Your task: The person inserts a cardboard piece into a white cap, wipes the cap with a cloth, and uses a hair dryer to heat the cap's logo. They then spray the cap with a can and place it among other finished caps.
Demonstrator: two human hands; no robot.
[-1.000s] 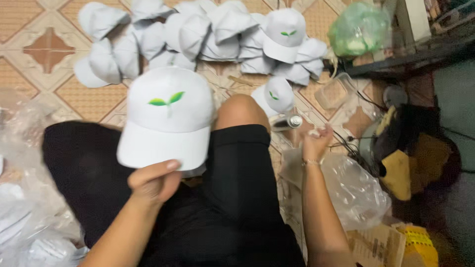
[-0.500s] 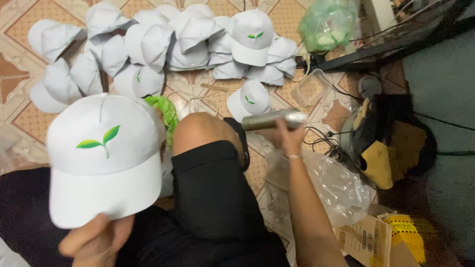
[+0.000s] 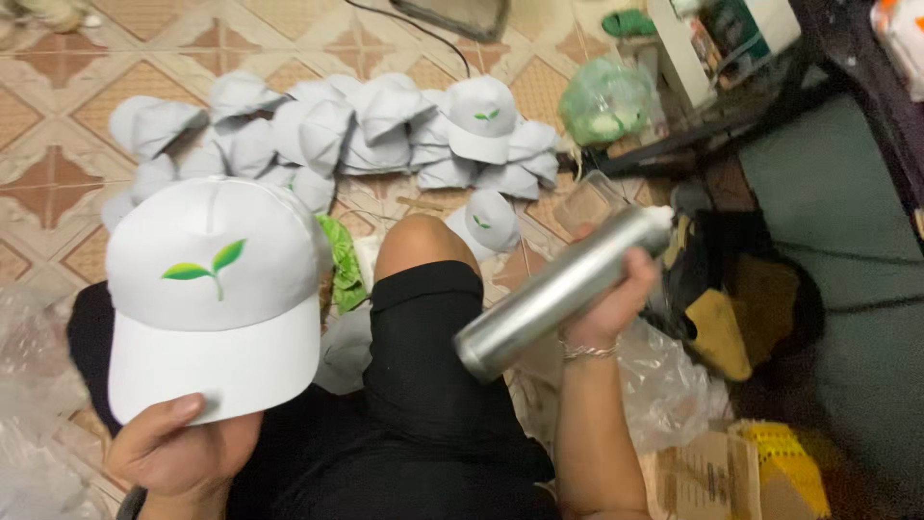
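My left hand [image 3: 178, 448] grips the brim of a white cap [image 3: 217, 294] with a green sprout emblem, held up over my left thigh. My right hand [image 3: 606, 303] is closed around a silver metal spray can [image 3: 553, 289], tilted with its bottom toward me and its white top pointing away to the right. My bent knee in black shorts [image 3: 423, 318] sits between the two hands.
Several white caps [image 3: 327, 130] lie in a heap on the tiled floor ahead; two show the green emblem. A green plastic bag [image 3: 602, 101] lies at the back right. Clear plastic wrap [image 3: 664, 385] and a cardboard box [image 3: 717, 477] sit by my right arm. Dark furniture fills the right side.
My right hand picked the silver can up from the floor and lifted it toward me. The cap in my left hand stayed raised while the view shifted.
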